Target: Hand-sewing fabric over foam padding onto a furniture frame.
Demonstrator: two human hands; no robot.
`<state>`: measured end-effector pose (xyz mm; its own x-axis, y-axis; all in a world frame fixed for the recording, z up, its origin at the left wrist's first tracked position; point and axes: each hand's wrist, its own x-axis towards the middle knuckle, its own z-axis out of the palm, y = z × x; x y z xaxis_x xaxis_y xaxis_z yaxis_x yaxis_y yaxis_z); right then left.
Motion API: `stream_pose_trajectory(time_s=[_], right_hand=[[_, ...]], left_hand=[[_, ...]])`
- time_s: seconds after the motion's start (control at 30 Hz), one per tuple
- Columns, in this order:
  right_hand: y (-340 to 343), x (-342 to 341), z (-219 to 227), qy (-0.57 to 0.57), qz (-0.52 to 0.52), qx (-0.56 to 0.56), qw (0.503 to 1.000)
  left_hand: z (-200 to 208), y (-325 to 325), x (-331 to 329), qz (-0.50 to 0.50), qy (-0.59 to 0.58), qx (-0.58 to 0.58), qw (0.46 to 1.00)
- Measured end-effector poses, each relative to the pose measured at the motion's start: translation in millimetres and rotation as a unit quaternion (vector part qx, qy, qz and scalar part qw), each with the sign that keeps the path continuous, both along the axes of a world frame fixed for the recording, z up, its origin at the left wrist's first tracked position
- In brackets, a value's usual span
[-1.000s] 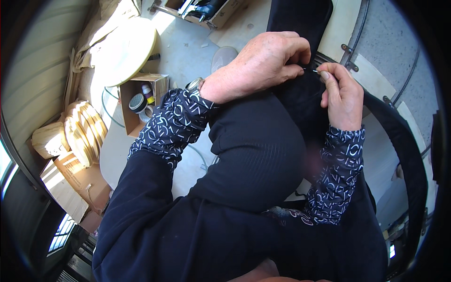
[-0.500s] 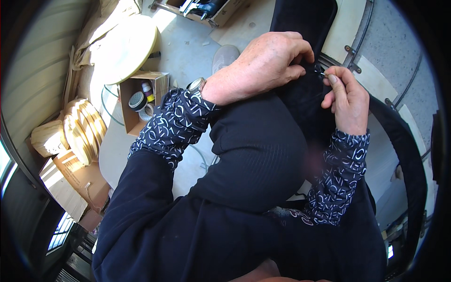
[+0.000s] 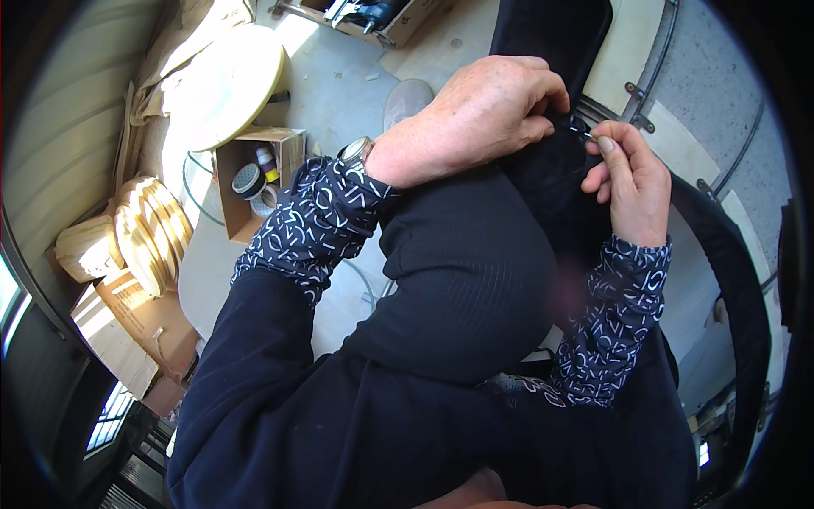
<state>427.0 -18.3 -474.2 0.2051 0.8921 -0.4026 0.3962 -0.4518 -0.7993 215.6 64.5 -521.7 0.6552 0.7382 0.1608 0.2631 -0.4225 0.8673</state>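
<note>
Black fabric (image 3: 547,42) stretches over a piece beside my right knee. My left hand (image 3: 487,110), palm down with a watch at the wrist, rests on this fabric, its thumb and fingers curled as if pinching an edge; what lies between them is hidden. Close by on the right, my right hand (image 3: 632,170) pinches a thin, shiny metal piece (image 3: 582,131) between thumb and forefinger, its other fingers curled. The piece looks like a needle and points toward the fabric near my left fingertips. Its far end is too small to make out.
Pale curved panels (image 3: 670,144) with small metal brackets run down the right. At left are a cardboard box (image 3: 242,199) holding small containers, a pale round disc (image 3: 225,89), stacked wooden rings (image 3: 153,233) and more cartons (image 3: 148,327). A tool box (image 3: 403,30) stands at the far side.
My right hand has shifted slightly right and down, away from my left, and more of the thin metal piece shows. My left hand stays almost still.
</note>
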Motion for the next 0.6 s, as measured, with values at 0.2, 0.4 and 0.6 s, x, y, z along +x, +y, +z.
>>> stream_pose_trajectory(time_s=[0.2, 0.4, 0.6], right_hand=[[1, 1, 1, 0.006, 0.007, -0.004, 1.0], [7, -10, 0, -0.023, 0.022, 0.017, 0.999], [9, -12, -1, -0.02, 0.013, 0.016, 1.0]], left_hand=[[1, 1, 1, -0.001, 0.002, 0.015, 1.0], [3, 5, 3, -0.004, 0.011, 0.036, 0.999], [6, 0, 2, 0.007, 0.016, 0.053, 0.998]])
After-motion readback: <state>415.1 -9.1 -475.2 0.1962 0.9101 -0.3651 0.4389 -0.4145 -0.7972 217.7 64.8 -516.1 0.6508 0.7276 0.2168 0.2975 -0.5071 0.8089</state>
